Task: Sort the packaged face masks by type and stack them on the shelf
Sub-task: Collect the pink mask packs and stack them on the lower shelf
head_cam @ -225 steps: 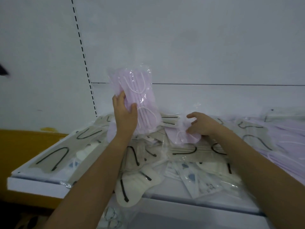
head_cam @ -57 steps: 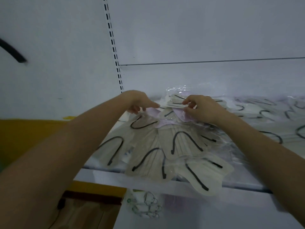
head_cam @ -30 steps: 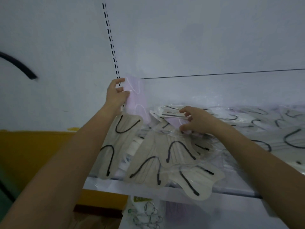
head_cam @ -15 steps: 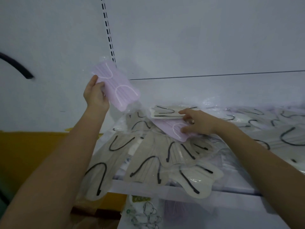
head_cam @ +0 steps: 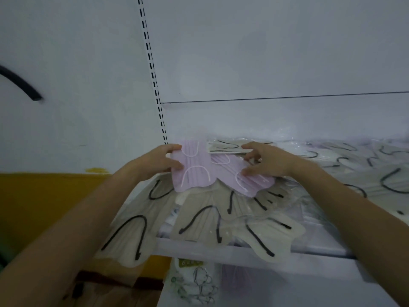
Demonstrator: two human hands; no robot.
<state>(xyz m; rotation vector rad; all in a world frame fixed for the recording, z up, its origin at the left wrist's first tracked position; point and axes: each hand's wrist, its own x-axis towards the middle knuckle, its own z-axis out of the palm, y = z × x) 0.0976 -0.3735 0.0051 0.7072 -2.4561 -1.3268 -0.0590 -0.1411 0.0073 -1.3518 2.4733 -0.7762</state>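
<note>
Left hand [head_cam: 159, 161] gripping a lilac packaged mask [head_cam: 191, 173] by its 9 o'clock edge, right hand [head_cam: 265, 160] pinching a second lilac mask [head_cam: 252, 181] at 3 o'clock, both lying over beige black-looped masks [head_cam: 203, 227] piled on the white shelf [head_cam: 221, 251]

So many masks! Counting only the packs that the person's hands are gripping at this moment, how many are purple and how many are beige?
Purple packs: 2, the left purple pack gripped by the left hand, the right purple pack pinched by the right hand.
Beige packs: 0, they lie loose on the shelf.
Total: 2.
</note>
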